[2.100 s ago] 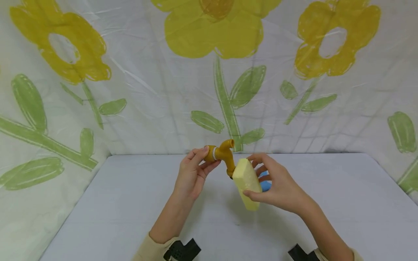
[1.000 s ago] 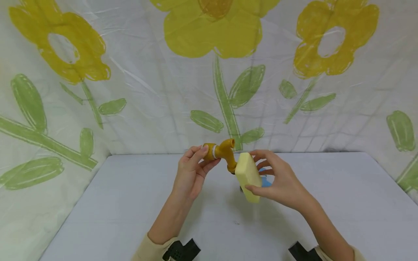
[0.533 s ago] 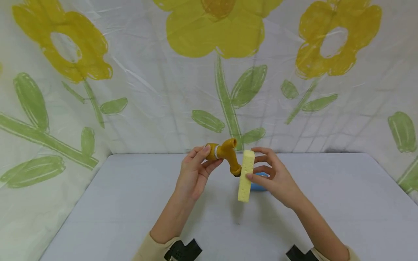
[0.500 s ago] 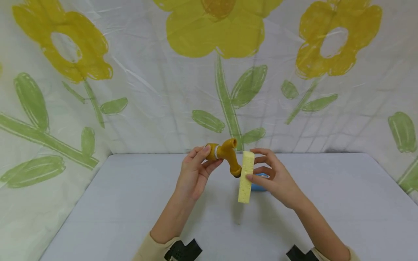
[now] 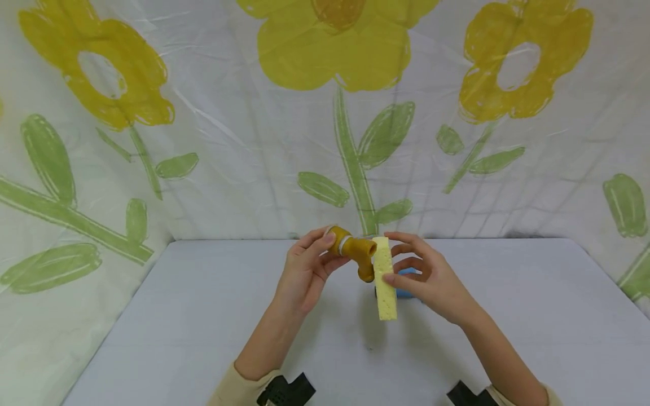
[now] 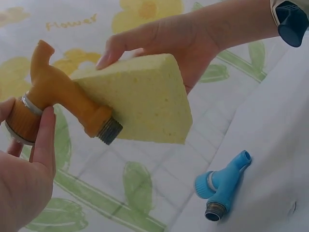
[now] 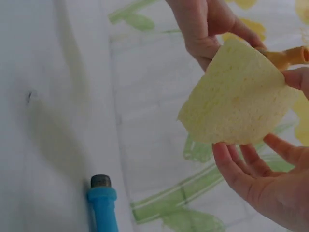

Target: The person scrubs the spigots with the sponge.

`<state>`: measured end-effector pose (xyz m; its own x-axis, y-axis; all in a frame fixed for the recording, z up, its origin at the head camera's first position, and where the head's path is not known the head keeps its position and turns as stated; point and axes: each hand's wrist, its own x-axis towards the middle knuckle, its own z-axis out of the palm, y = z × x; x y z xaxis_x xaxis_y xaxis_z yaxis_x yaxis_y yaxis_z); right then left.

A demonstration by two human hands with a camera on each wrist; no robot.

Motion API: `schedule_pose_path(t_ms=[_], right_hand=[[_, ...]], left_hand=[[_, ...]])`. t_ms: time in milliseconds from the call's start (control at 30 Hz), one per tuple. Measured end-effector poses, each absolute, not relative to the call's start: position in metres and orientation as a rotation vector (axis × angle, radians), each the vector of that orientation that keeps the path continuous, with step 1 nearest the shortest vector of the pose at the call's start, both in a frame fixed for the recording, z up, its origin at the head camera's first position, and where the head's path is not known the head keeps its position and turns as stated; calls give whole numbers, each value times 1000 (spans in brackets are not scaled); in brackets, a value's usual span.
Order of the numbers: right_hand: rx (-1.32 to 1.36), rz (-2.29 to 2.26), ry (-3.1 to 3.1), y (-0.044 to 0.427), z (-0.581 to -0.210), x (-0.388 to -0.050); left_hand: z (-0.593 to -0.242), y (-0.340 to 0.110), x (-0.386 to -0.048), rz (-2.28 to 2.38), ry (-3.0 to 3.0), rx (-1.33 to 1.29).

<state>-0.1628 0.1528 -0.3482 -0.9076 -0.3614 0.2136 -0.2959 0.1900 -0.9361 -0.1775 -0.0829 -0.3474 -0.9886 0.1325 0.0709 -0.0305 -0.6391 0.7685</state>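
Observation:
My left hand [image 5: 307, 273] pinches an orange-yellow faucet [image 5: 355, 247] by its ribbed knob, above the table. A metal ring sits behind the knob, and the threaded end [image 6: 110, 131] shows in the left wrist view. My right hand [image 5: 431, 282] holds a pale yellow sponge [image 5: 385, 287] by its edges, thumb on the near side and fingers on the far side. The sponge stands nearly upright, edge-on to the head view. One broad face lies against or very close to the faucet's side; I cannot tell whether they touch.
A similar blue faucet [image 6: 224, 186] lies on the white table [image 5: 178, 316], partly hidden behind the sponge and right hand in the head view. A white curtain [image 5: 228, 158] with painted flowers hangs behind the table's far edge.
The sponge has turned from showing its broad face to edge-on, then tilted slightly. The faucet has rolled in my left hand, so its upper opening now points right instead of up.

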Motion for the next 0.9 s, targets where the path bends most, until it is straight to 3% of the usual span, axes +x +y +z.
schedule_pose_path(t_ms=[900], right_hand=[[-644,-1994,2496,146,-348,-158]], left_hand=[[-362,-77,-180,2441,1603,424]])
